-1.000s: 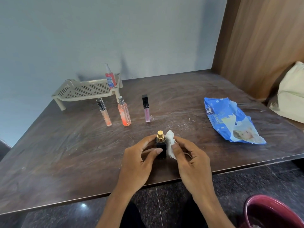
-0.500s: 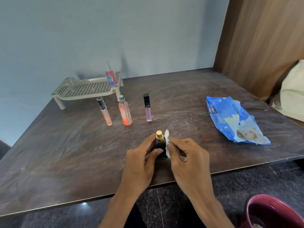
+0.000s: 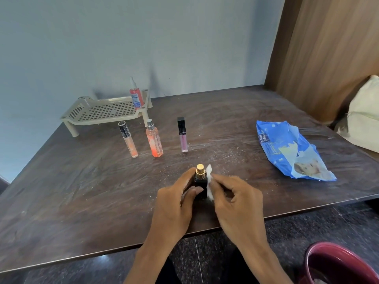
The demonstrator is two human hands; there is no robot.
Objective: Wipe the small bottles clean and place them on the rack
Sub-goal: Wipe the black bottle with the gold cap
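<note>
Single head-worn wide-angle cam, looks forward and down across the counter point(image 3: 82, 201) from its near edge. Left hand point(image 3: 174, 206) and right hand point(image 3: 240, 208) are closest to the lens, low centre, forearms entering from the bottom edge. Rack point(image 3: 102, 113) sits far back left by the wall point(image 3: 143, 37). Wood panel point(image 3: 328, 58) closes the right side, dark floor point(image 3: 287, 232) shows below the counter's near edge, so the pitch is steep

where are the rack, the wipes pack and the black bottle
rack point(image 3: 106, 111), head view, bare perforated shelf
wipes pack point(image 3: 287, 148), head view, middle of blue wrapper
black bottle point(image 3: 202, 182), head view, dark body under gold cap
</note>
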